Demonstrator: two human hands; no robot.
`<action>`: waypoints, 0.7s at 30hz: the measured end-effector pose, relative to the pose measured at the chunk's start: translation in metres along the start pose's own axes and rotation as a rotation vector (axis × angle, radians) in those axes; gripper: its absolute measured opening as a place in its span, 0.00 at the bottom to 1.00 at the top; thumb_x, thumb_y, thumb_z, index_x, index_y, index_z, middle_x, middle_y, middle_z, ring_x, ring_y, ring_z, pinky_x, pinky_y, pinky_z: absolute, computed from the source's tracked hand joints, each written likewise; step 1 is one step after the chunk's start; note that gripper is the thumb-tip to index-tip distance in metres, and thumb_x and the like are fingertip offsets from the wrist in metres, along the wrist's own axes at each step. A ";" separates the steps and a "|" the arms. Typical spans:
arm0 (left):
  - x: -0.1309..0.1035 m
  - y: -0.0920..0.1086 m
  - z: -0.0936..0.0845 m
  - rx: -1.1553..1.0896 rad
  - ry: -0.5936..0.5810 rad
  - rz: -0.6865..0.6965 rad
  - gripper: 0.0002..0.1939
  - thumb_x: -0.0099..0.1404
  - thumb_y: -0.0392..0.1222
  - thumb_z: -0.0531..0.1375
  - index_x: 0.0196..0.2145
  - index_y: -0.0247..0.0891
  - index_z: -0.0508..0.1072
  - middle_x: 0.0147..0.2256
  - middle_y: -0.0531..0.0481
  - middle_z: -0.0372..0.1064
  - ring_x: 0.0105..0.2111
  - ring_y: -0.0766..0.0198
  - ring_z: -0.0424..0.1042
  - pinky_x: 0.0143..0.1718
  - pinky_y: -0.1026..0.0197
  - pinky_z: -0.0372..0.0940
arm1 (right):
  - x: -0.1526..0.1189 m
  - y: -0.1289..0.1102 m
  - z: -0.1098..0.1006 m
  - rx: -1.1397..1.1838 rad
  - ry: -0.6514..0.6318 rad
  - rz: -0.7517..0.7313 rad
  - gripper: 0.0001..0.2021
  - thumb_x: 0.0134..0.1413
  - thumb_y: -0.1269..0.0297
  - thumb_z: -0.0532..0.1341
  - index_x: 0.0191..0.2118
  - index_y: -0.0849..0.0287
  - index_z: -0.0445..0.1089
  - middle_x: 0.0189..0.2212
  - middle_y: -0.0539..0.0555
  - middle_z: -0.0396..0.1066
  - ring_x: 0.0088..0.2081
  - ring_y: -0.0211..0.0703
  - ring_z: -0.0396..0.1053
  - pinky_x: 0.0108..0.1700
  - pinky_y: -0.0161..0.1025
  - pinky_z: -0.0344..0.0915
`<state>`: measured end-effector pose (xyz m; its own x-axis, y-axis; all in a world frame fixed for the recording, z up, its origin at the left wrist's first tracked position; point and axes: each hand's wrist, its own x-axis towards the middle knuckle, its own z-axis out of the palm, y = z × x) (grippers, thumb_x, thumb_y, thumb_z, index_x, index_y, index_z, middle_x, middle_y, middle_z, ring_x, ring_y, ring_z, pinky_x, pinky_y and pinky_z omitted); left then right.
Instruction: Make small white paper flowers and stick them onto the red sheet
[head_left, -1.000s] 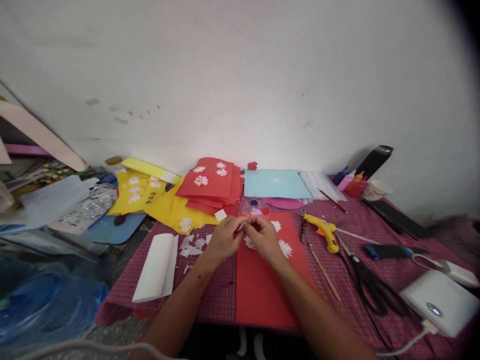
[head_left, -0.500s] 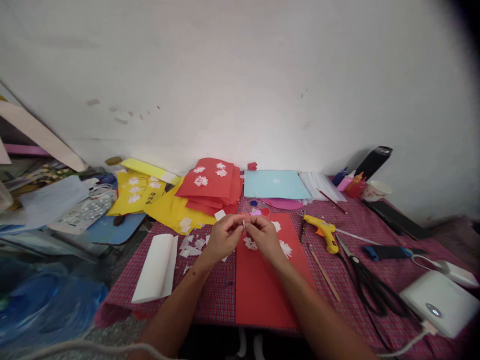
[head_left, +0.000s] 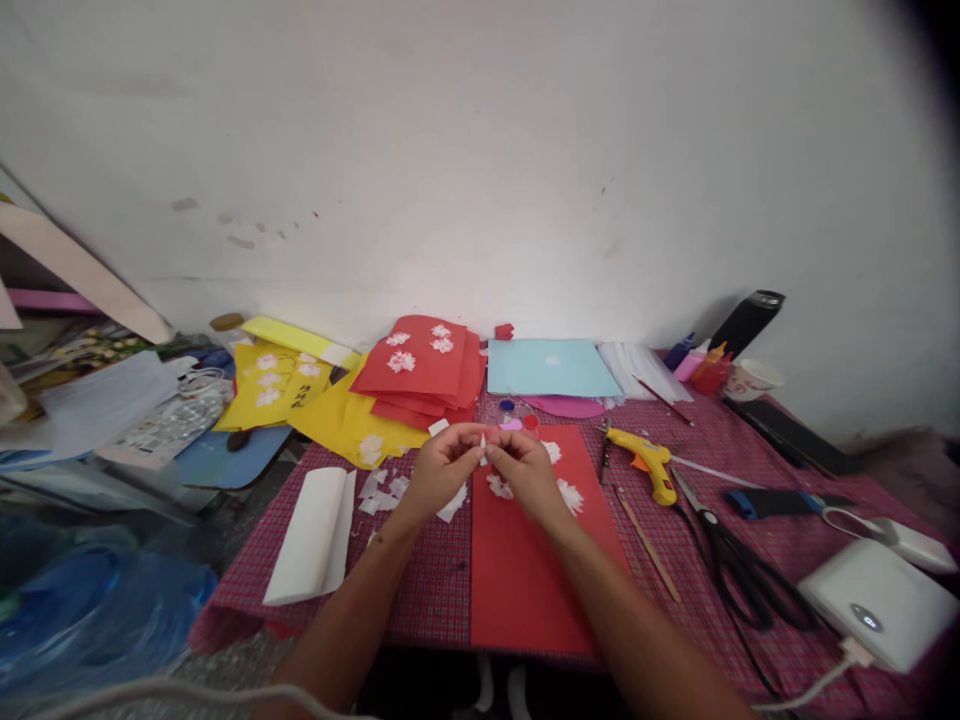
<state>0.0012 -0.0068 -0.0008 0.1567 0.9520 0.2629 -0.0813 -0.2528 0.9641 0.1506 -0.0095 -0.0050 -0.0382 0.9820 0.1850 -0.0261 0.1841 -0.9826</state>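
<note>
Fingertips of my left hand [head_left: 448, 468] and my right hand [head_left: 523, 470] meet around a small white paper piece [head_left: 484, 448], both pinched closed on it. The hands are over the top left part of a red sheet [head_left: 529, 580]. White paper flowers [head_left: 570, 496] lie on that sheet, partly covered by my right hand. Torn white scraps [head_left: 384, 492] are spread left of my left hand, and a folded white sheet [head_left: 309, 537] lies farther left.
Red cards with flowers [head_left: 416, 362] and a light blue sheet [head_left: 553, 368] lie at the back. To the right are a yellow glue gun [head_left: 646, 462], black scissors [head_left: 739, 565], a wooden stick [head_left: 649, 545], a white device [head_left: 877, 605] and a paper cup [head_left: 752, 380].
The white piece between my fingertips now shows more, pointing upward. My left hand has shifted slightly left, and more of a white scrap shows beside it.
</note>
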 end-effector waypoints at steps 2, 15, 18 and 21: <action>0.000 0.000 0.000 -0.022 0.019 -0.017 0.15 0.60 0.39 0.63 0.45 0.37 0.75 0.35 0.48 0.74 0.33 0.67 0.72 0.35 0.66 0.67 | 0.000 0.001 0.000 0.009 -0.003 0.018 0.11 0.51 0.58 0.63 0.26 0.58 0.67 0.18 0.44 0.60 0.20 0.34 0.55 0.22 0.33 0.53; 0.001 0.000 -0.002 -0.040 0.097 -0.084 0.15 0.58 0.41 0.65 0.44 0.36 0.75 0.33 0.49 0.75 0.29 0.68 0.72 0.32 0.65 0.67 | -0.001 0.001 -0.003 -0.106 0.001 -0.077 0.06 0.53 0.62 0.61 0.32 0.58 0.73 0.26 0.49 0.69 0.26 0.38 0.63 0.29 0.35 0.60; 0.001 -0.002 -0.002 -0.048 0.115 -0.083 0.14 0.58 0.42 0.65 0.43 0.36 0.75 0.32 0.50 0.75 0.28 0.67 0.72 0.33 0.64 0.68 | -0.002 0.000 -0.003 -0.165 -0.020 -0.157 0.05 0.54 0.64 0.61 0.35 0.58 0.74 0.28 0.50 0.71 0.29 0.40 0.65 0.32 0.36 0.61; 0.002 -0.003 -0.003 -0.046 0.138 -0.080 0.13 0.58 0.42 0.65 0.42 0.37 0.75 0.32 0.49 0.75 0.30 0.66 0.73 0.34 0.64 0.68 | -0.004 -0.001 -0.002 -0.244 -0.030 -0.224 0.06 0.56 0.64 0.61 0.37 0.57 0.74 0.29 0.51 0.70 0.29 0.40 0.65 0.32 0.36 0.61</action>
<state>-0.0014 -0.0039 -0.0038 0.0276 0.9842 0.1748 -0.1196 -0.1704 0.9781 0.1529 -0.0137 -0.0047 -0.0885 0.9148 0.3942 0.2026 0.4040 -0.8920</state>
